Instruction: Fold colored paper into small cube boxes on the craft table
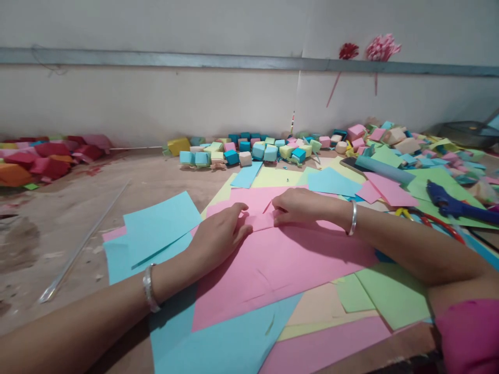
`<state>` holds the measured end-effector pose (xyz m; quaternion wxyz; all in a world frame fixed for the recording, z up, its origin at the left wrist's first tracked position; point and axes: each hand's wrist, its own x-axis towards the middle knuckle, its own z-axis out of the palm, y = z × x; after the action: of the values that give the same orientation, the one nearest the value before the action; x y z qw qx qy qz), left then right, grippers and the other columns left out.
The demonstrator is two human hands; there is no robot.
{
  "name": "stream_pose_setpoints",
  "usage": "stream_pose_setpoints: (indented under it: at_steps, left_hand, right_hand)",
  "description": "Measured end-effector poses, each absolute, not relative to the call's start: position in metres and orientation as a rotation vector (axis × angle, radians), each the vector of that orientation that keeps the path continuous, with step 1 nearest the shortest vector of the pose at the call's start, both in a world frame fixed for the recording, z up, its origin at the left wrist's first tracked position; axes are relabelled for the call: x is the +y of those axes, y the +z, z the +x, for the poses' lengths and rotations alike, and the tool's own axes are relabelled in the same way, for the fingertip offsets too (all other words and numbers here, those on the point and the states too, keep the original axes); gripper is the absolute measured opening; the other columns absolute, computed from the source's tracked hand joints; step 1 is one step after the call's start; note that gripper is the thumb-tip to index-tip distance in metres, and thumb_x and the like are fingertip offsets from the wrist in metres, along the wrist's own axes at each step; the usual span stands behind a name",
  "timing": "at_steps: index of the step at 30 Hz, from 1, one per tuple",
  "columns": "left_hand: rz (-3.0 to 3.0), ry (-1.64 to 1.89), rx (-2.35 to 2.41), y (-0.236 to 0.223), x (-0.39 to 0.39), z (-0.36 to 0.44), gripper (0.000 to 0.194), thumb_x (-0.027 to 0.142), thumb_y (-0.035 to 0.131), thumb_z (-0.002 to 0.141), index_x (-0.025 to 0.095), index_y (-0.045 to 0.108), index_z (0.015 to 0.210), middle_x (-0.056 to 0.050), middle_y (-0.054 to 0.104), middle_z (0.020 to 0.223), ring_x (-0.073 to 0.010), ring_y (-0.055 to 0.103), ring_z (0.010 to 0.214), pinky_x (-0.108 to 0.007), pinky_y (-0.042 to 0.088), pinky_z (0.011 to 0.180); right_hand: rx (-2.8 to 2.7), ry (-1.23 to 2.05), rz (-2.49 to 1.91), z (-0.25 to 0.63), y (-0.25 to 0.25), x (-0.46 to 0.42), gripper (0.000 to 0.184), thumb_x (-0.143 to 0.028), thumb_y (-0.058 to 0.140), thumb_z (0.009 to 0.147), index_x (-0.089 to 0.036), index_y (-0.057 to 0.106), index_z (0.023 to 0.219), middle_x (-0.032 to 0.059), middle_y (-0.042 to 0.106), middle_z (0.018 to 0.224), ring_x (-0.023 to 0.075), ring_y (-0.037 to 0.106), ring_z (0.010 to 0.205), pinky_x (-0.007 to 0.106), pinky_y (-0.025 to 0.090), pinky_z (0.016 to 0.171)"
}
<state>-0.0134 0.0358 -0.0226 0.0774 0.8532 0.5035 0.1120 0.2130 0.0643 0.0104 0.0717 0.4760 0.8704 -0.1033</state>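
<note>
A small folded piece of pink paper (260, 222) lies between my hands, on top of a larger pink sheet (288, 265). My right hand (298, 206) pinches its right end between thumb and bent fingers. At the left end, my left hand (218, 236) grips it with curved thumb and forefinger; its other fingers are mostly hidden. Under the pink sheet spread blue paper (230, 332) and green paper (393, 296). Loose light blue sheets (161, 223) rest just left of my left hand.
Small paper boxes (257, 151) line the wall, with red and orange ones (50, 161) at far left. A clear stick (86, 241) lies on the left. To the right are a blue glue gun (460, 205), red-handled scissors (440, 226) and a rolled blue paper (384, 170).
</note>
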Motion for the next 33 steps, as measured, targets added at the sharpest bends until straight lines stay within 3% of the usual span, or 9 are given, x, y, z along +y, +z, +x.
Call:
stream_pose_setpoints:
  at_steps: [3,8,11,15,19,22,26,29,33]
  left_hand:
    - [2.551,0.379,1.526,-0.023,0.035,-0.013,0.036,0.032,0.056,0.089,0.018,0.048,0.121,-0.009,0.065,0.109,-0.0257,0.062,0.094,-0.035,0.046,0.074]
    - [2.801,0.436,1.305,-0.024,0.037,-0.014,0.016,0.026,0.049,0.092,0.021,0.064,0.097,-0.009,0.055,0.111,-0.0226,0.056,0.093,-0.035,0.044,0.075]
    - [3.059,0.418,1.024,-0.023,0.038,-0.015,0.028,0.022,0.045,0.095,0.033,0.066,0.11,-0.008,0.054,0.118,-0.0258,0.049,0.106,-0.042,0.039,0.088]
    - [3.176,0.326,0.881,-0.019,0.036,-0.014,0.039,0.019,0.045,0.095,0.043,0.058,0.125,-0.006,0.057,0.111,-0.0259,0.046,0.106,-0.043,0.034,0.089]
    - [3.236,0.213,0.857,-0.016,0.033,-0.013,0.042,0.016,0.042,0.095,0.038,0.055,0.128,-0.007,0.058,0.108,-0.0255,0.047,0.101,-0.043,0.031,0.088]
    - [3.254,0.155,0.821,-0.015,0.033,-0.014,0.044,0.015,0.039,0.095,0.035,0.051,0.133,-0.007,0.06,0.1,-0.0247,0.048,0.097,-0.042,0.03,0.086]
    - [3.238,0.114,0.783,-0.015,0.032,-0.014,0.041,0.017,0.038,0.096,0.029,0.05,0.133,-0.007,0.06,0.094,-0.0243,0.05,0.093,-0.042,0.03,0.083]
    - [3.262,0.05,0.828,-0.012,0.025,-0.009,0.034,0.016,0.037,0.095,0.022,0.058,0.121,-0.008,0.061,0.093,-0.0248,0.051,0.091,-0.044,0.031,0.083]
    - [3.283,-0.088,1.044,-0.006,0.007,-0.003,0.023,0.008,0.044,0.084,0.017,0.065,0.086,-0.009,0.061,0.085,-0.023,0.052,0.078,-0.043,0.035,0.076]
  right_hand:
    - [2.58,-0.311,1.419,0.219,0.015,0.067,0.026,-0.042,0.061,0.078,-0.017,0.065,0.086,0.0062,0.066,0.084,0.016,0.053,0.07,0.025,0.029,0.054]
    - [2.602,-0.399,1.35,0.225,0.02,0.07,0.015,-0.032,0.061,0.074,-0.016,0.06,0.075,0.0016,0.059,0.071,0.012,0.046,0.06,0.024,0.027,0.052]
    - [2.64,-0.438,1.265,0.227,0.019,0.072,0.012,-0.028,0.061,0.073,-0.016,0.059,0.071,-0.0003,0.056,0.066,0.0105,0.043,0.058,0.024,0.027,0.052]
    - [2.62,-0.442,1.304,0.231,0.016,0.076,0.015,-0.031,0.064,0.073,-0.016,0.061,0.072,-0.0005,0.06,0.067,0.0101,0.045,0.058,0.023,0.026,0.052]
    - [2.617,-0.335,1.292,0.227,0.02,0.068,0.014,-0.029,0.06,0.078,-0.016,0.064,0.076,0.0017,0.063,0.072,0.0106,0.045,0.059,0.024,0.025,0.053]
    - [2.707,-0.066,1.197,0.215,0.021,0.046,0.014,-0.017,0.05,0.086,-0.015,0.063,0.084,0.0054,0.064,0.076,0.0115,0.044,0.059,0.026,0.022,0.053]
    - [2.676,0.222,1.089,0.196,0.012,0.01,0.018,-0.012,0.05,0.085,-0.014,0.062,0.071,0.0079,0.061,0.069,0.0155,0.046,0.06,0.029,0.023,0.055]
    - [2.62,0.391,1.065,0.184,0.003,-0.009,0.019,-0.018,0.052,0.085,-0.016,0.063,0.069,0.0102,0.061,0.072,0.0203,0.05,0.067,0.033,0.028,0.059]
    - [2.476,0.594,1.062,0.174,-0.007,-0.02,0.019,-0.017,0.049,0.083,-0.013,0.067,0.075,0.0143,0.06,0.075,0.0252,0.053,0.071,0.037,0.033,0.059]
